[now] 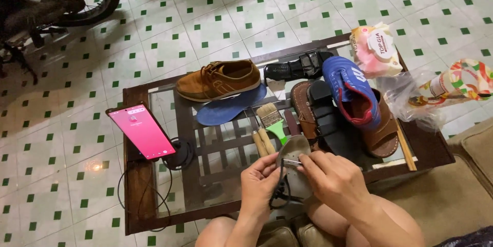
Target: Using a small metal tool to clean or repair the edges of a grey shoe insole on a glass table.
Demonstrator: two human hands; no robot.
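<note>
Your bare knees (308, 231) are framing the bottom edge, and just above them your left hand (260, 183) is gripping the near left rim of a grey, oval shoe insole (295, 150). Your right hand (331, 177) is pinching a small metal tool (291, 162) against it (its tip is too small to make out). The insole's lower part is hiding behind your fingers; its long axis is pointing away toward the glass-topped wooden table (154, 195).

home room | tiled floor (215, 26) – motorbike (46, 0) – shoe-strewn coffee table (134, 175)
</note>
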